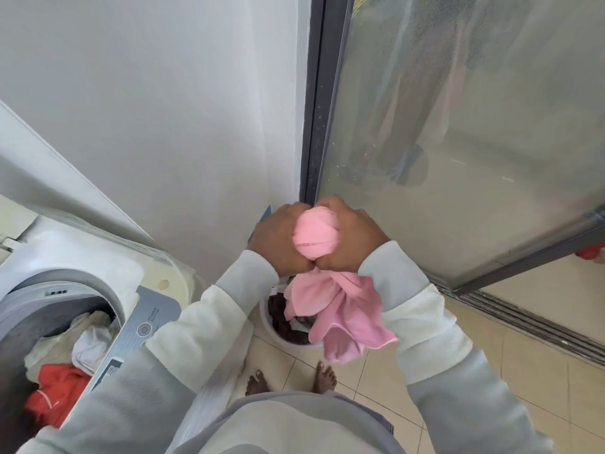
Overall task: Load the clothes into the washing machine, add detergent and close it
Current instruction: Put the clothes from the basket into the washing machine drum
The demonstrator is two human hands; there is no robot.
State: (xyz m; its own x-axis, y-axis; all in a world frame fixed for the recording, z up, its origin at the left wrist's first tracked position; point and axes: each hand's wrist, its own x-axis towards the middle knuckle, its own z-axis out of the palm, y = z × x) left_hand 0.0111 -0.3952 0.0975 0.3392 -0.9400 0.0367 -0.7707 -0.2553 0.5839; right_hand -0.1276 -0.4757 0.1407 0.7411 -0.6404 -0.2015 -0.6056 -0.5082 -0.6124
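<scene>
A pink garment [340, 309] hangs between both hands at chest height, bunched at the top and trailing down. My left hand [278, 237] grips its left side and my right hand [350, 235] grips its right side, knuckles close together. Directly below, a white laundry basket [266, 319] on the floor holds dark clothes. At the lower left the top-loading washing machine [147, 319] stands with its lid raised; its drum holds white and cream clothes [82, 342] and a red garment [55, 391].
A white wall stands ahead, with a dark-framed glass sliding door [458, 142] to the right and its floor track [530, 319] beyond the basket. My bare feet [291, 378] stand on beige tiles beside the basket.
</scene>
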